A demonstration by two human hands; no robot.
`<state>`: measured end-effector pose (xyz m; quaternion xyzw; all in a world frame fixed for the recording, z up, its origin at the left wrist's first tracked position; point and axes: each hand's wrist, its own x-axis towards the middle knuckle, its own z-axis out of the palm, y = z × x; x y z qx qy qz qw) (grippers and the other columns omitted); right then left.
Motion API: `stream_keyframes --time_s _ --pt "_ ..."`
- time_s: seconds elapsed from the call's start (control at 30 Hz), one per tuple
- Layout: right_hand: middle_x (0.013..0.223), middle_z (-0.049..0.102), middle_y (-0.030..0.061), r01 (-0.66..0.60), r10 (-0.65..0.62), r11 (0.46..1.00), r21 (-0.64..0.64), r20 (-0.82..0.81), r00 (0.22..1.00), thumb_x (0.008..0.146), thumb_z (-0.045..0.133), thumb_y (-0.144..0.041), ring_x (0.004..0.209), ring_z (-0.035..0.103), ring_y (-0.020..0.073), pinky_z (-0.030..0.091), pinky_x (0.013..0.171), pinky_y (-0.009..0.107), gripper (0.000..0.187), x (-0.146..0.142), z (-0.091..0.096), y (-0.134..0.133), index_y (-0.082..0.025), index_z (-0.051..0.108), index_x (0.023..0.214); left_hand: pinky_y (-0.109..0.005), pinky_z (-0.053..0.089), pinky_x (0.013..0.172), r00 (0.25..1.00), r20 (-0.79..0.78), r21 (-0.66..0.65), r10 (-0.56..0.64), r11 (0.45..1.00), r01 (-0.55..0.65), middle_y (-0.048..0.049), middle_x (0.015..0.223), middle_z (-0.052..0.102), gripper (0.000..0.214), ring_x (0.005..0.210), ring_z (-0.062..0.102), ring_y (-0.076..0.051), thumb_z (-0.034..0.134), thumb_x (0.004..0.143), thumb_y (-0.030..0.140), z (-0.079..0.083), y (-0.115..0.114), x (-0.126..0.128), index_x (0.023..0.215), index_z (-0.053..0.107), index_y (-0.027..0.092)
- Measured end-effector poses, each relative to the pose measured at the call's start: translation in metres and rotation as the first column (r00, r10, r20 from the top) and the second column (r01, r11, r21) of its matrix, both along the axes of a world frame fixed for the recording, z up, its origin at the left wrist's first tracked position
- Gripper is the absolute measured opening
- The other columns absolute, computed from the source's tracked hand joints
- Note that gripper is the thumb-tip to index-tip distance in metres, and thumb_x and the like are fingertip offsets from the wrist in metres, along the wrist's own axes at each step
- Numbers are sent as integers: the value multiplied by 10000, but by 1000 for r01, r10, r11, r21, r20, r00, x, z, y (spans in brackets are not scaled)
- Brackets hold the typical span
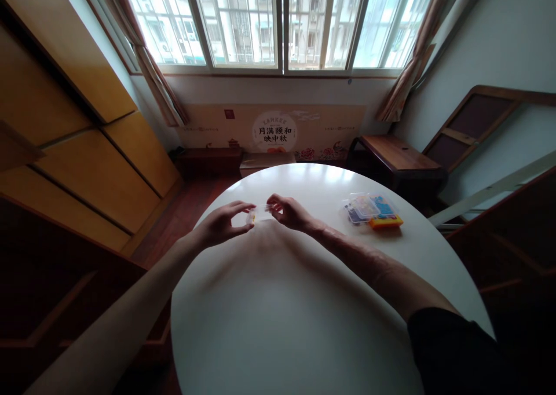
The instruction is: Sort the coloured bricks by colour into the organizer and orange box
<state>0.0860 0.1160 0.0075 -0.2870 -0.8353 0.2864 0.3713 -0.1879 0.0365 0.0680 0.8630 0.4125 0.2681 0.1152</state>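
Observation:
Over the far part of the white round table (278, 325), my left hand (226, 221) grips a small clear plastic container (251, 215) between thumb and fingers. Something yellow shows inside or on it. Just to its right, my right hand (290, 211) is closed in a pinch on a small clear piece (268, 208), too small and blurred to name. A narrow gap separates the two hands. To the right on the table lie a stack of clear plastic boxes (367, 205) with blue contents and an orange-yellow box (386, 222).
Beyond the table stand a cardboard box (267, 161) and a printed panel (330, 123) under the window. A wooden side table (395, 152) is at the back right. Yellow cabinets (99, 169) line the left side. Dark wooden chair parts (512, 250) flank the table.

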Motion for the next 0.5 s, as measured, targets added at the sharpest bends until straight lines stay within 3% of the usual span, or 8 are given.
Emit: stream_keyframes --time_s 0.27,0.5 --pt "1146 825 70 -1 1 1000 -9 -5 1000 1022 619 -122 992 794 207 620 893 341 130 -9 -4 -7 -231 635 1090 -418 609 1093 986 -165 68 -36 997 48 -86 1320 797 453 1197 763 -297 777 941 480 16 -2 -3 1359 802 307" --pt "1200 818 79 1 1 995 99 -17 1000 1044 566 -116 1018 774 192 587 940 327 136 -8 -3 -14 -219 639 1096 -472 567 1164 952 -293 48 -93 993 112 -73 1354 790 436 1274 726 -323 730 969 433 25 -2 -2 1387 791 326"
